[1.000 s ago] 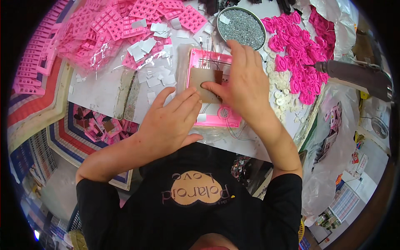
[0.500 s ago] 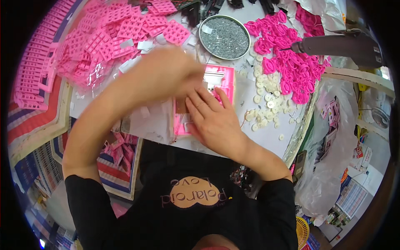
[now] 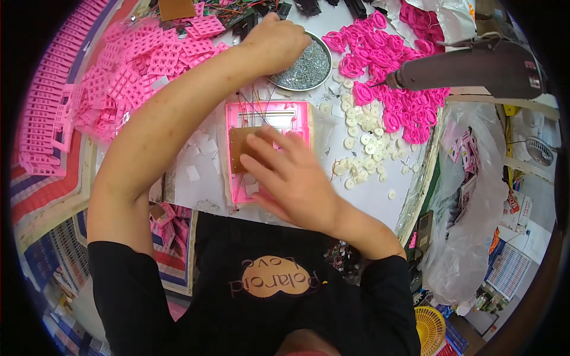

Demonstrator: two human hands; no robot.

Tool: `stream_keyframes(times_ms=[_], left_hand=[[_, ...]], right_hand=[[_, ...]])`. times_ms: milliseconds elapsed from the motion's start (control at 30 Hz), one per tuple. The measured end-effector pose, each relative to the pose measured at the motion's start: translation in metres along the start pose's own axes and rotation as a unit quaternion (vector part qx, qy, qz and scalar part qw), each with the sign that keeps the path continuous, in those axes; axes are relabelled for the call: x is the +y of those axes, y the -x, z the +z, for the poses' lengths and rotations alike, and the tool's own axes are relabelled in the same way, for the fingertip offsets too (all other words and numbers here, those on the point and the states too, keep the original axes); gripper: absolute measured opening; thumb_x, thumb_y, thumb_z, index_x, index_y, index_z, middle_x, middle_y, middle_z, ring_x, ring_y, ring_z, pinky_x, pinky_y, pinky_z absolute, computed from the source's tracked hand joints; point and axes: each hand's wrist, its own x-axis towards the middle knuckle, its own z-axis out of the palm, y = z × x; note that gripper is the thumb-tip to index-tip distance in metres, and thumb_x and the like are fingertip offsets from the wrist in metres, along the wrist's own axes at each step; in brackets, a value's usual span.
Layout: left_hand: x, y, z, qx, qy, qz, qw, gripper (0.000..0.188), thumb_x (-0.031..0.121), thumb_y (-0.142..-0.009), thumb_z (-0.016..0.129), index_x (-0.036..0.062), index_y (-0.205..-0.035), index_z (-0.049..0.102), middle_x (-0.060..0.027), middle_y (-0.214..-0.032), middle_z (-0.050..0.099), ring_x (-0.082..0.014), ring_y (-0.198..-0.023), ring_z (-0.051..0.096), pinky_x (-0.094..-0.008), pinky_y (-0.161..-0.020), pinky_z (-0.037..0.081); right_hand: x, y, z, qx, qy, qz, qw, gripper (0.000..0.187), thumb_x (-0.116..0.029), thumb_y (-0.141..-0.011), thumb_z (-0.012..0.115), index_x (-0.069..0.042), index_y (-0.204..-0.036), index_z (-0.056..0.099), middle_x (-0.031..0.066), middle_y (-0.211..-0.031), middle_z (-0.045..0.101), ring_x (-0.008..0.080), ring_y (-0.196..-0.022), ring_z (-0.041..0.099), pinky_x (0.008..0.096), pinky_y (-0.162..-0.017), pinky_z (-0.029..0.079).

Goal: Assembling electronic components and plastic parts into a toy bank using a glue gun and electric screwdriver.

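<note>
Right hand (image 3: 294, 181), fingers spread flat, presses the brown circuit board (image 3: 244, 148) into the pink housing (image 3: 268, 145) at the table's near edge; left hand (image 3: 274, 43), fingers curled, grip hidden, reaches beyond it into the round screw dish (image 3: 306, 65).

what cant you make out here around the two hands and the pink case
- Head view: whatever the left hand pinches at the round metal dish; its curled fingers hide it.
- Head view: the brown board on the pink case; the right hand covers its right part.
- Head view: the bits in the dish are too small to identify.
</note>
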Motion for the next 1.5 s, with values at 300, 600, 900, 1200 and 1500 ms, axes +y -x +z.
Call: stream_keyframes(times_ms=[300, 600, 900, 1200, 1500], left_hand=[[0.044, 0.091, -0.094, 0.124, 0.368, -0.042, 0.920, 0.007, 0.010, -0.085, 0.068, 0.0056, -0.091, 0.067, -0.0071, -0.085, 0.065, -0.0201, -0.077, 0.060, -0.0343, -0.073, 0.046], [0.114, 0.192, -0.056, 0.196, 0.422, -0.119, 0.877, 0.015, 0.010, -0.082, 0.076, 0.0131, -0.096, 0.071, 0.0009, -0.090, 0.070, -0.0176, -0.081, 0.063, -0.0362, -0.078, 0.037], [0.113, 0.203, -0.057, 0.222, 0.434, -0.127, 0.864, 0.022, 0.006, -0.078, 0.080, 0.0140, -0.095, 0.068, 0.0020, -0.088, 0.069, -0.0162, -0.078, 0.062, -0.0355, -0.075, 0.035], [0.107, 0.210, -0.061, 0.181, 0.273, -0.143, 0.934, 0.013, 0.012, -0.081, 0.076, 0.0117, -0.090, 0.067, 0.0000, -0.105, 0.073, -0.0147, -0.104, 0.067, -0.0412, -0.092, 0.037], [0.114, 0.212, -0.051, 0.102, 0.201, -0.138, 0.965, 0.012, 0.013, -0.083, 0.071, 0.0126, -0.095, 0.068, 0.0008, -0.115, 0.071, -0.0127, -0.112, 0.065, -0.0418, -0.087, 0.035]], right_hand=[[0.095, -0.010, -0.155, 0.315, -0.448, 0.067, 0.834, 0.050, -0.023, -0.094, 0.062, 0.000, -0.135, 0.046, 0.0163, -0.111, 0.061, 0.0280, -0.099, 0.060, 0.0489, -0.094, 0.047], [-0.004, -0.041, -0.064, 0.169, -0.719, -0.018, 0.674, 0.029, -0.015, -0.085, 0.076, 0.000, -0.102, 0.057, 0.0080, -0.075, 0.061, 0.0166, -0.063, 0.054, 0.0355, -0.061, 0.046], [-0.020, -0.041, -0.057, 0.146, -0.703, 0.022, 0.696, 0.026, -0.012, -0.084, 0.079, -0.002, -0.097, 0.059, 0.0077, -0.078, 0.061, 0.0174, -0.065, 0.054, 0.0361, -0.065, 0.047], [-0.007, -0.040, -0.037, 0.206, -0.626, 0.031, 0.752, 0.022, -0.006, -0.087, 0.073, 0.000, -0.100, 0.056, 0.0100, -0.080, 0.063, 0.0157, -0.075, 0.060, 0.0333, -0.070, 0.052], [0.022, -0.045, -0.005, 0.185, -0.479, 0.046, 0.857, 0.020, -0.013, -0.094, 0.068, -0.006, -0.097, 0.049, 0.0058, -0.065, 0.053, 0.0134, -0.054, 0.047, 0.0343, -0.054, 0.043]])
